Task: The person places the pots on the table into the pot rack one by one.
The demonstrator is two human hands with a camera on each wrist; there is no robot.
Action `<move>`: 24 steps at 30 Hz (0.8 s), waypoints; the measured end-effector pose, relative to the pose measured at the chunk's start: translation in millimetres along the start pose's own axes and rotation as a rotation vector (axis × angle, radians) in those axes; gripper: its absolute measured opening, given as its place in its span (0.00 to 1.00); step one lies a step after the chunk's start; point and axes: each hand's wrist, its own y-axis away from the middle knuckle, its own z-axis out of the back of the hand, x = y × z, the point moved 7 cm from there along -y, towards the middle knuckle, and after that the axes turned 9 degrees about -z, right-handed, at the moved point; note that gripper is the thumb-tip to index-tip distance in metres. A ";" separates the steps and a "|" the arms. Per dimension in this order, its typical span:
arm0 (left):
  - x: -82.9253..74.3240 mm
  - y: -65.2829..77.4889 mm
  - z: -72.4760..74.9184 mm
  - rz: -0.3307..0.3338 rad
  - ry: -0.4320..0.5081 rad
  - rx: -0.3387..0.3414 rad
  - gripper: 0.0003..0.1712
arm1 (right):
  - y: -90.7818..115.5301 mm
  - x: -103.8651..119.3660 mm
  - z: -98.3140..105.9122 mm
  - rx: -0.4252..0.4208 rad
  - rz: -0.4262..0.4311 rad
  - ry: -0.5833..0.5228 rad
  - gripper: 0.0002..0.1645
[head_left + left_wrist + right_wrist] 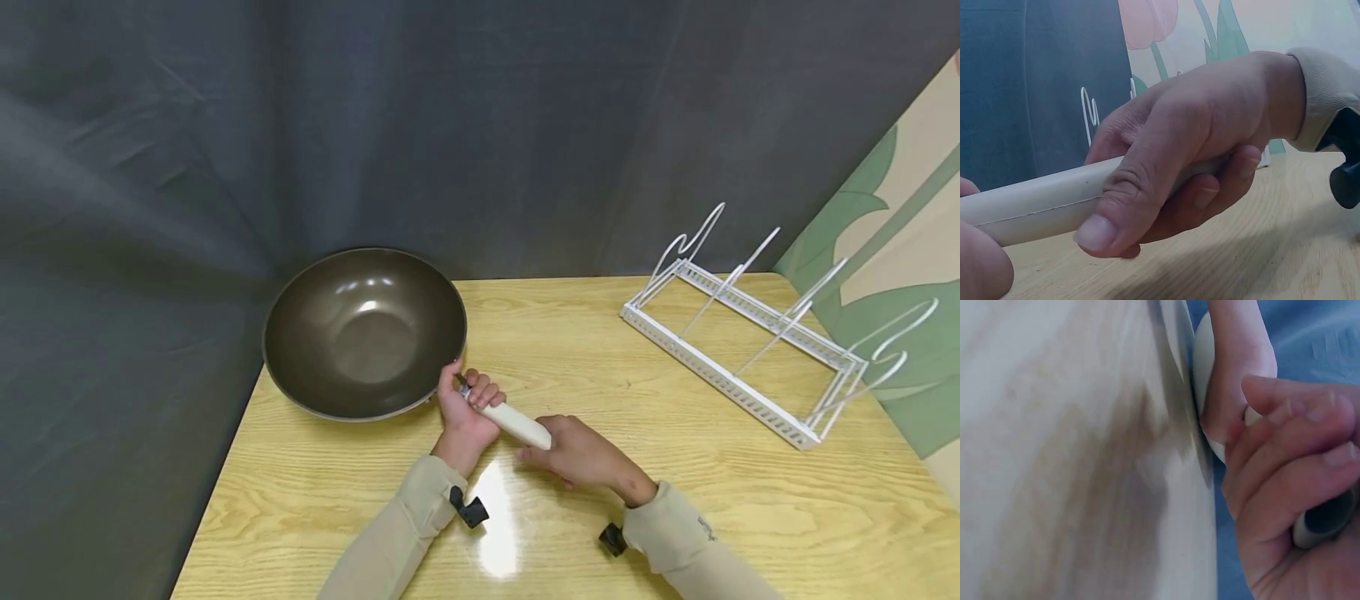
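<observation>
A dark wok [371, 346] with a brown inside lies at the left of the table, its opening facing up. Its cream handle [519, 425] points toward the front right. Close to the rim, my left hand [467, 421] grips the handle's inner end from below. My right hand [581, 452] holds the outer end; in the left wrist view, the thumb of the right hand [1172, 150] lies along the handle [1047, 203] with the fingers curled under it. The handle's hollow tip [1329, 519] shows inside the right hand [1300, 469] in the right wrist view.
At the right of the wooden table [555, 350] stands a white wire rack [720, 379] with upright dividers. A dark curtain [480, 142] hangs behind the table and along its left. A leaf-patterned wall [900, 250] borders the right side.
</observation>
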 end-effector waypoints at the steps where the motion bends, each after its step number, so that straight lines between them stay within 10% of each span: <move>1: -0.8 0.4 0.2 -0.001 -0.005 0.006 0.30 | -0.4 0.0 -1.1 -0.021 0.011 0.014 0.16; 24: -6.5 9.4 4.7 0.053 -0.108 0.071 0.27 | 9.1 -8.4 -31.9 -0.304 -0.029 -0.063 0.17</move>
